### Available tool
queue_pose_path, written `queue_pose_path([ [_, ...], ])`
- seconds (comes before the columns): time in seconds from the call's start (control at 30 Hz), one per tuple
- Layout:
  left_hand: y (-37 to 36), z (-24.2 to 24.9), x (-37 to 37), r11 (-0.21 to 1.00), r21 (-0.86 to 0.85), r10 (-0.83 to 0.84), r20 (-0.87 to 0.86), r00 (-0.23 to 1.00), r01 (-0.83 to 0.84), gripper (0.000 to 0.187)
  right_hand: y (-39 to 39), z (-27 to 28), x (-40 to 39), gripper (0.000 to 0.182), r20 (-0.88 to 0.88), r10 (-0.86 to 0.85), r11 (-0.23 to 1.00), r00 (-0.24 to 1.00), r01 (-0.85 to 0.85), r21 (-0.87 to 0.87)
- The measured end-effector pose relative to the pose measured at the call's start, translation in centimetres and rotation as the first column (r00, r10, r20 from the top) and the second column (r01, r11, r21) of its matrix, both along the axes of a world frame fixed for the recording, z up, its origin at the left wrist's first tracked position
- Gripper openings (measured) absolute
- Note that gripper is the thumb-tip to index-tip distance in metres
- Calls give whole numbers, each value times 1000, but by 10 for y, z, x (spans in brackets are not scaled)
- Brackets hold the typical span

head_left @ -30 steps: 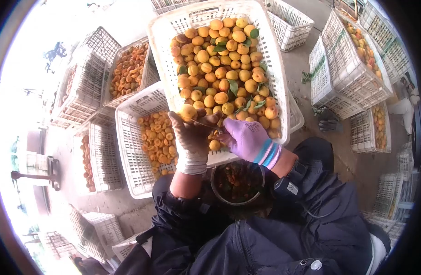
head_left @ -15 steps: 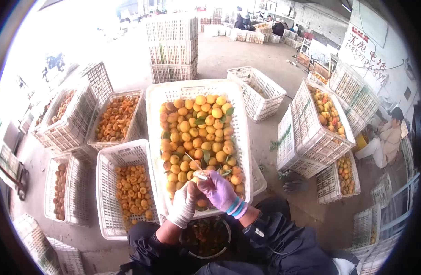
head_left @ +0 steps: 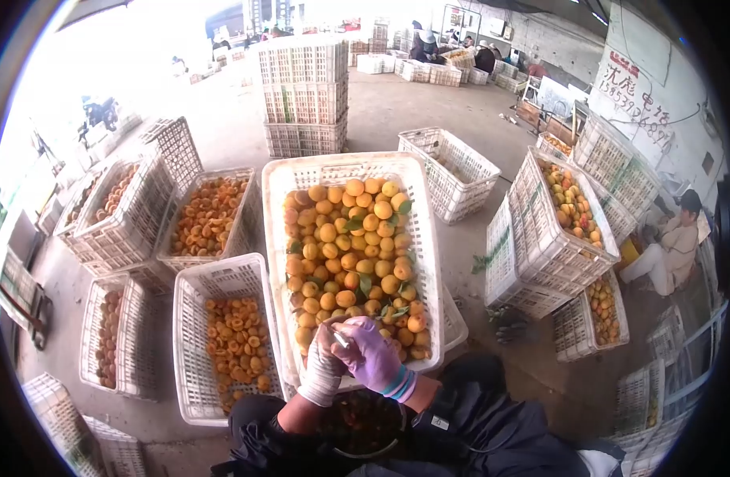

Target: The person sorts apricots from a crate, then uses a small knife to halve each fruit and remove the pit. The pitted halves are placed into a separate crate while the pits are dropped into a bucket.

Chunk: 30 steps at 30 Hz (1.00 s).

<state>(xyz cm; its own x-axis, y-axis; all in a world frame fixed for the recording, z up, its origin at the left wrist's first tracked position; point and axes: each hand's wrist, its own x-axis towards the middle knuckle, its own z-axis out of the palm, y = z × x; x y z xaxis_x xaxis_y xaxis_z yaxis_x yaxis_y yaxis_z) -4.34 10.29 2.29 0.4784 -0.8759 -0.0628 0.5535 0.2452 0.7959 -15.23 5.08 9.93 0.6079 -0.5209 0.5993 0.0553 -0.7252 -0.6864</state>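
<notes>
While splitting an apricot (head_left: 338, 324) over the near rim of the big crate (head_left: 271, 238) of whole fruit: left hand (head_left: 325, 356) closed around it, right hand (head_left: 373, 358) gripping a small blade (head_left: 341, 340). Next, probably — halves to the left crate (head_left: 191, 350), pit into the bucket (head_left: 363, 425) below.

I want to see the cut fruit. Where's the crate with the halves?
In the head view, the halves crate sits on the floor left of the big crate of whole fruit, just beyond the left hand.
</notes>
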Motion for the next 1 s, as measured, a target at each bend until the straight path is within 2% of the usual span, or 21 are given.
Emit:
queue_pose_path([
  [0.07,0,8,1,982,12,-189,26,982,189,46,-1,0,0,30,-57,27,997,998,-31,-71],
  [0.1,13,13,1,978,100,-145,-301,943,182,39,0,0,0,30,-52,32,997,998,-36,-72],
  [0.13,21,27,2,979,101,-141,-298,944,178,39,1,0,-1,32,-79,32,995,996,-39,-96],
  [0.2,32,38,6,920,314,-227,-64,972,236,34,4,0,-3,34,-135,24,988,991,-44,-145],
  [0.23,22,-8,11,959,7,-278,-163,947,283,32,5,0,-4,36,-158,72,988,985,-93,-127],
  [0.27,24,-19,12,959,7,-279,-162,947,284,32,5,-1,-4,36,-158,71,988,985,-92,-128],
  [0.33,27,-28,13,945,123,-212,-470,857,302,34,5,-2,-4,34,-172,71,988,983,-93,-125],
  [0.37,22,17,8,936,45,-311,-355,882,349,45,2,-5,-3,34,-167,67,988,984,-89,-124],
  [0.43,22,29,23,887,31,-417,-374,828,461,51,-10,-17,1,31,69,157,983,985,-163,86],
  [0.47,27,37,24,827,20,-506,-411,758,562,59,-8,-12,0,29,125,131,879,983,-174,445],
  [0.5,21,40,11,909,217,-292,-278,915,357,59,-16,-7,-9,31,104,151,730,983,-182,659],
  [0.53,19,58,2,938,202,-249,-171,953,281,59,-19,7,-18,33,93,159,462,983,-157,873],
  [0.57,17,66,-2,943,190,-220,-257,941,273,59,-23,1,-18,35,194,76,214,978,-206,955],
  [0.6,16,64,-3,952,138,-217,-326,920,273,55,-28,-2,-18,35,268,43,137,963,-271,953],
  [0.67,14,31,14,905,-98,-418,-393,819,415,48,-37,1,-24,38,399,95,64,912,-405,912],
  [0.77,11,44,3,942,-127,-336,-354,873,311,57,-38,-2,-24,48,466,113,82,878,-475,876],
  [0.83,13,52,3,892,-180,-452,-360,816,415,57,-33,5,-24,38,437,-14,49,899,-436,899],
  [0.87,12,43,7,892,-177,-453,-361,815,417,57,-32,9,-26,38,436,-17,47,900,-435,899],
  [0.93,10,27,17,795,-364,-604,-410,683,485,51,-29,13,-28,40,407,45,105,912,-409,906],
  [0.97,11,27,16,798,-359,-601,-413,684,484,51,-31,12,-29,40,408,45,99,912,-410,907],
  [1.0,10,28,12,879,-196,-477,-409,778,435,54,-35,10,-32,39,388,135,138,912,-405,904],
])
